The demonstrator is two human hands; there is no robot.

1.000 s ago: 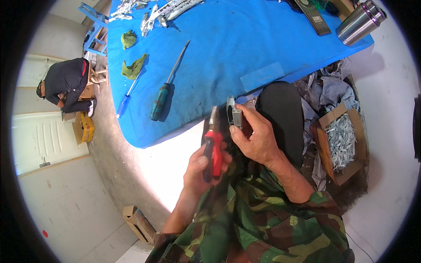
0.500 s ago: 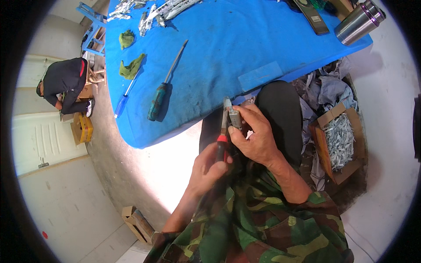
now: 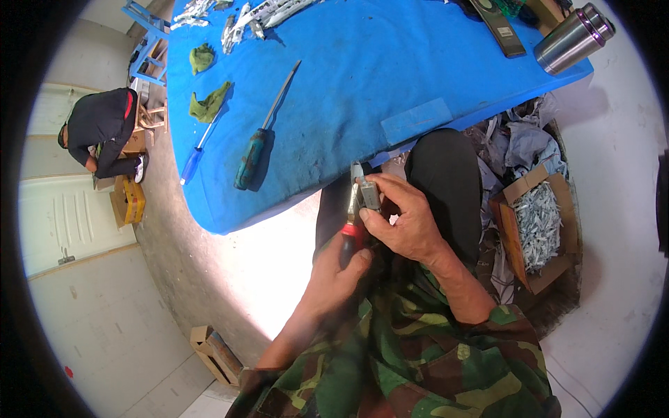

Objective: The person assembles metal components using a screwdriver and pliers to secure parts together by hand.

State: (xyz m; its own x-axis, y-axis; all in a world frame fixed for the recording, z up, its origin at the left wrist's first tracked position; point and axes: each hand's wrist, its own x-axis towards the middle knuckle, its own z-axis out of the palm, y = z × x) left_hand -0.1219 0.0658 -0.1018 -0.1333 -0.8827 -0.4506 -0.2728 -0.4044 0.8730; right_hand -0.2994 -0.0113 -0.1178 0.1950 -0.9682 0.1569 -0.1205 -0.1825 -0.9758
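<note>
My left hand (image 3: 333, 275) is closed round the red and black handle of a flat-bladed tool (image 3: 353, 202); its exact kind is hard to make out. The metal blade points up toward the table edge. Between the thumb and fingers of my right hand (image 3: 408, 219) is a small grey block-shaped metal part (image 3: 370, 196), which lies right beside the blade and seems to touch it. Both hands are over my lap, just in front of the blue-covered table (image 3: 334, 104). My fingers hide some of the part.
On the table lie a teal-handled screwdriver (image 3: 249, 161), a blue-handled screwdriver (image 3: 191, 164), green rags (image 3: 208, 106), silvery scraps (image 3: 272, 12), a phone (image 3: 503, 31) and a steel flask (image 3: 573, 43). A carton (image 3: 514, 240) of metal strips stands right. Another person (image 3: 101, 129) sits far left.
The tool's blade tip has dropped slightly and tilted a little left. My right hand has moved slightly down and left with the grey part; both hands keep their grips.
</note>
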